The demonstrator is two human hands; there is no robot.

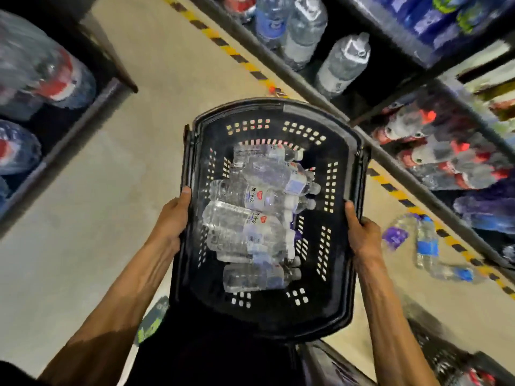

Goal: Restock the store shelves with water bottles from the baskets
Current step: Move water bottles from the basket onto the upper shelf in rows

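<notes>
Two sides of the black basket (343, 151) are gripped mid-frame by the left hand (171, 222) and right hand (362, 233) (perhaps eight water bottles (245, 196) inside).

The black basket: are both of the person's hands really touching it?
Touching. The head view shows the left hand gripping the left rim of the black basket, thumb over the edge, and the right hand gripping the right rim likewise.
</notes>
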